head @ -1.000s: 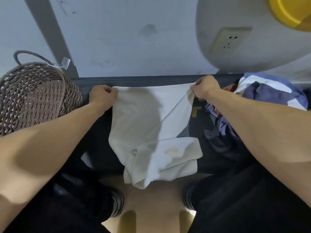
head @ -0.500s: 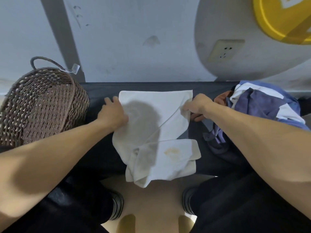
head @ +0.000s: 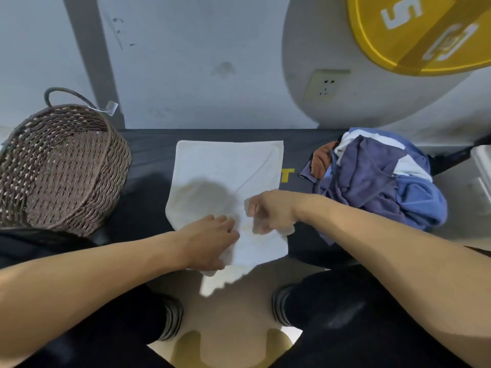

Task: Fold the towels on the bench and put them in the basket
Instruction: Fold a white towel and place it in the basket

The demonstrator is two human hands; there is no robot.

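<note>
hands have come off the far corners of the white towel [head: 228,166] and back to its near end, so the far half now lies spread flat on the bench [head: 148,155] with its top edge square to the wall. that reads to me as the spreading step done on the far side and the near, bunched end being sorted out next, before any fold is made.

going left to right: the woven basket [head: 61,166] sits at about nine o'clock from the towel, tipped so its mouth faces this way, handle up at the back, nothing visible inside. no towel has reached it yet, so the task looks early.

the left hand [head: 210,240] rests on the near left part of the towel, fingers loosely bent on the cloth; whether they pinch a layer i cannot tell. the right hand [head: 268,211] is at about two o'clock from it, just beside it, fingers curled and pinching a bit of white edge.

at three o'clock from the towel lies a heap of blue, white and orange cloth [head: 377,179], still unfolded, well apart from the basket.

the bench is dark and padded, with a yellow mark [head: 288,175] beside the towel. behind it is a pale wall with a socket [head: 322,85], and a yellow sign [head: 425,30] at upper right.
</note>
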